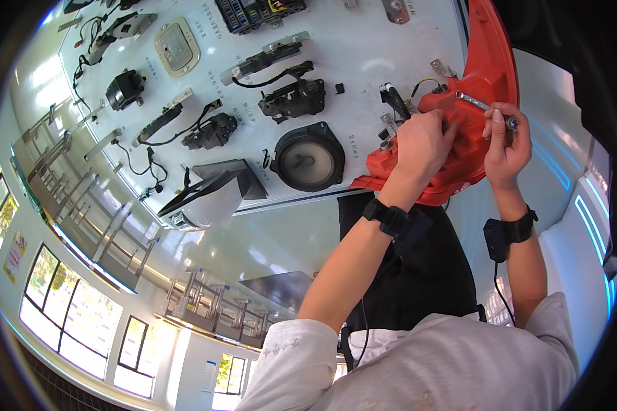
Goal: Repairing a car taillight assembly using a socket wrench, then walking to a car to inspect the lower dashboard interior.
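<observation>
A red tail light housing (483,61) stands at the edge of the white board, its moulded back facing up. My left hand (424,142) rests over this housing with fingers curled down; whatever is between the fingertips is hidden. Close to those fingers, a black connector with wires (393,101) meets the board. At the housing's right side, my right hand (507,147) is closed around a silver wrench (472,101). One end of the wrench points left above the red plastic, and the other shows past my fingers. Both my wrists wear black straps with small boxes.
A round black speaker (307,159), a fuse box (259,12), several latch-like black parts (292,100) and a beige lamp (177,48) are fixed on the white board (363,51). A mirror-like part (212,195) overhangs its near edge. Metal stools (216,301) stand farther off.
</observation>
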Demonstrator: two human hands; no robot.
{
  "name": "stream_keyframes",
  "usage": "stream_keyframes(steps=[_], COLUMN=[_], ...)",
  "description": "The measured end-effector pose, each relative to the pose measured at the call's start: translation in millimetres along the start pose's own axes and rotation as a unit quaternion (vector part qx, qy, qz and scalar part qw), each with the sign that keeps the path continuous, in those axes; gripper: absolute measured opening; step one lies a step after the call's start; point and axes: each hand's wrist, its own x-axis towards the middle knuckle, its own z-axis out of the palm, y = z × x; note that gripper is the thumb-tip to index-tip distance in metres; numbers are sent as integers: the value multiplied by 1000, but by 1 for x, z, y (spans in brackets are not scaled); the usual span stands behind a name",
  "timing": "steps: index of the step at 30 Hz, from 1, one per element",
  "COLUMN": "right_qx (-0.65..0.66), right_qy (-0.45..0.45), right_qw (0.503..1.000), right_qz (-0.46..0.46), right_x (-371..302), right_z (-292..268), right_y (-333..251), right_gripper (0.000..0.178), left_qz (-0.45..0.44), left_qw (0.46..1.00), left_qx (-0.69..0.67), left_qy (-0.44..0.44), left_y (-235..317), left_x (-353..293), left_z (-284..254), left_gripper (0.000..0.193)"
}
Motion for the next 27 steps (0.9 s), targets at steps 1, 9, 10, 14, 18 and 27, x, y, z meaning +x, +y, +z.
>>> stream_keyframes(steps=[1, 9, 10, 14, 18, 27], right_qx=[6, 8, 11, -10, -11, 0], right_qy=[0, -12, -10, -1, -10, -14], right_qw=[1000, 1000, 1000, 1000, 1000, 1000], right_qz=[-5, -4, 2, 5, -13, -5], right_x=[0, 0, 0, -1, 1, -1], right_z=[2, 0, 1, 1, 2, 7], right_y=[0, -1, -1, 0, -1, 0], right_gripper=[12, 13, 13, 12, 12, 13], left_qz=[-25, -100, -77, -62, -36, -48], left_qw=[999, 957, 949, 918, 960, 965], left_qx=[-32, -249, -288, -371, -256, -256], left_qy=[-17, -105, -100, -124, -111, 13], left_y=[0, -15, -23, -27, -19, -28], left_x=[0, -14, -15, -13, -11, -2], left_z=[-2, -9, -7, -11, -18, -34], left_gripper=[26, 20, 21, 24, 25, 24])
